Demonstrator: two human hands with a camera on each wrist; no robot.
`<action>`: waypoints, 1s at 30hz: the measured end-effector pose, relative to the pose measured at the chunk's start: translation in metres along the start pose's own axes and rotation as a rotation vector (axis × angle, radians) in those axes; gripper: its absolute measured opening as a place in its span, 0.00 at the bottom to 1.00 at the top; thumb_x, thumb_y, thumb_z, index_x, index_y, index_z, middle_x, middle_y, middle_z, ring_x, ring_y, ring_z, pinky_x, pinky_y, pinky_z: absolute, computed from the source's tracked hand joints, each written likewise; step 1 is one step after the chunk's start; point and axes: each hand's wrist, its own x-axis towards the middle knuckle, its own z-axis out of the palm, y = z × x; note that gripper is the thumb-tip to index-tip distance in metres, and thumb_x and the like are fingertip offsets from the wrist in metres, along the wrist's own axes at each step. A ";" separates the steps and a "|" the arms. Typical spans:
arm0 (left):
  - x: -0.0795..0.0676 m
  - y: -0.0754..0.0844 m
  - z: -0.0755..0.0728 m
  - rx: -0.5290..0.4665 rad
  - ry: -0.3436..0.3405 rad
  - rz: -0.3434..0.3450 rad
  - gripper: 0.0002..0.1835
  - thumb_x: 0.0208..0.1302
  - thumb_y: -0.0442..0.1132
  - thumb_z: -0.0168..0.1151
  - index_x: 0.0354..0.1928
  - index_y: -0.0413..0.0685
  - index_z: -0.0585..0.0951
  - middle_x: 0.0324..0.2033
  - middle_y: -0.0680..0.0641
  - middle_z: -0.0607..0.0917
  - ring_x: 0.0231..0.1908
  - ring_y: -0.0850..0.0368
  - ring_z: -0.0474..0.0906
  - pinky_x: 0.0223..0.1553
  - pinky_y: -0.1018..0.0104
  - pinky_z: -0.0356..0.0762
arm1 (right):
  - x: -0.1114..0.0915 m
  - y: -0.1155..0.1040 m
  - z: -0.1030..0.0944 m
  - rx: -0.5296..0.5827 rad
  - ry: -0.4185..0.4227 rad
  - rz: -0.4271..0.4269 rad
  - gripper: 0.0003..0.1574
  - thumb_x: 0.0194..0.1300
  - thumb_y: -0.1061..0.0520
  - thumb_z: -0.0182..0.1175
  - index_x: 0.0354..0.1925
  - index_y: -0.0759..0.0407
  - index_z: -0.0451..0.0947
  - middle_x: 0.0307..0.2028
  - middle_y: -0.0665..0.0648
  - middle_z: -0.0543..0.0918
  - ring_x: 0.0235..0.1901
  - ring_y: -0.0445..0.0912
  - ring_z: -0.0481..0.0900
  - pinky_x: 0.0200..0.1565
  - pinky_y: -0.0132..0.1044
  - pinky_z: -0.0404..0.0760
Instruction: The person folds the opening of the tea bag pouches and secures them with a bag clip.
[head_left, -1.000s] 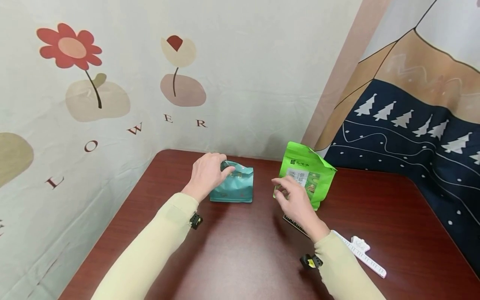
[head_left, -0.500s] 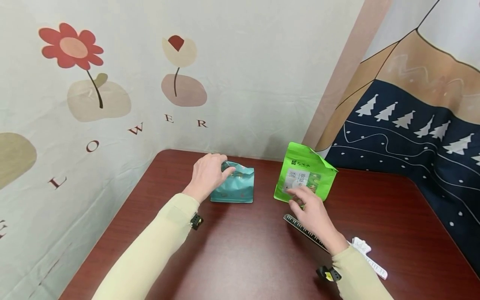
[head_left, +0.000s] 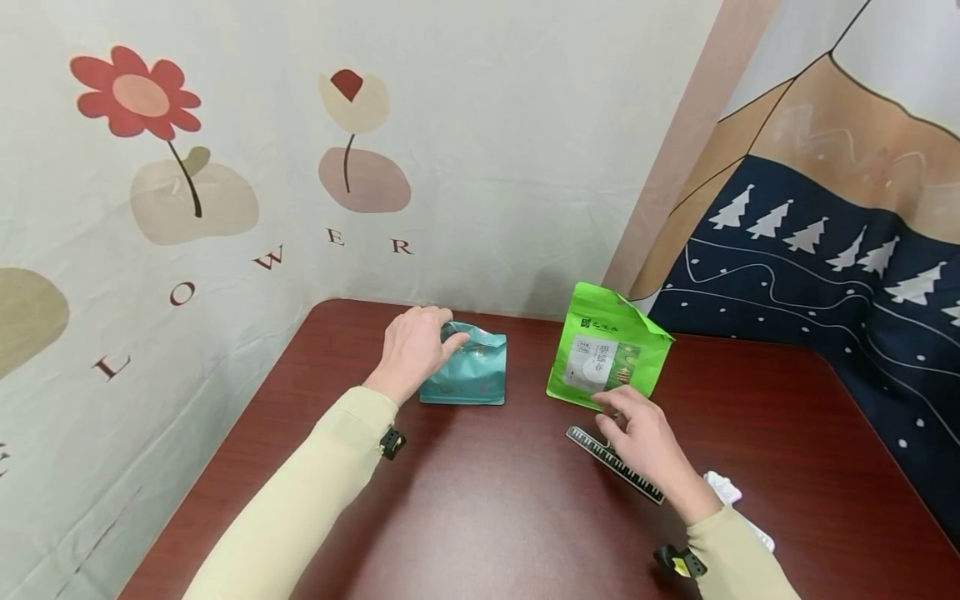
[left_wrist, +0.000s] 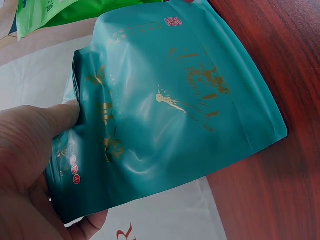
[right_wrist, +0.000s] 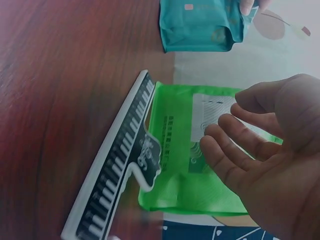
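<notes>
my left hand (head_left: 411, 350) pinches the teal bag (head_left: 474, 373), likely keeping its top folded, while my loose, empty right hand (head_left: 641, 435) hovers near the black clip (head_left: 615, 465).

Setting: indoor tabletop corner; home or studio, cannot tell.
Pale backdrop (head_left: 510, 142): creased, printed with flowers (head_left: 140, 96) and letters (head_left: 268, 257).
Mountain backdrop (head_left: 795, 333): white trees (head_left: 808, 236) on navy beneath a tan peak (head_left: 840, 142).
Table (head_left: 480, 517): reddish-brown, wood-grained, close against the backdrops.
</notes>
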 end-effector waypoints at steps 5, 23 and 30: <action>0.000 0.000 0.000 0.003 0.009 0.010 0.19 0.67 0.53 0.71 0.28 0.47 0.79 0.21 0.49 0.77 0.24 0.50 0.74 0.24 0.61 0.71 | -0.006 0.007 0.000 -0.001 -0.015 0.006 0.15 0.62 0.70 0.67 0.48 0.65 0.86 0.43 0.55 0.85 0.34 0.44 0.83 0.38 0.37 0.83; 0.000 0.001 0.001 0.013 -0.019 0.006 0.19 0.68 0.53 0.70 0.30 0.47 0.79 0.22 0.49 0.78 0.25 0.50 0.74 0.26 0.61 0.72 | -0.026 0.032 -0.006 -0.052 -0.041 0.057 0.17 0.60 0.70 0.68 0.49 0.66 0.85 0.42 0.55 0.84 0.36 0.48 0.84 0.38 0.36 0.82; 0.000 0.000 0.001 0.015 -0.011 0.009 0.18 0.67 0.53 0.70 0.31 0.46 0.81 0.24 0.48 0.79 0.27 0.48 0.76 0.28 0.59 0.74 | -0.031 0.037 -0.007 -0.071 -0.065 0.060 0.15 0.59 0.70 0.70 0.46 0.64 0.86 0.42 0.54 0.84 0.36 0.46 0.83 0.37 0.35 0.81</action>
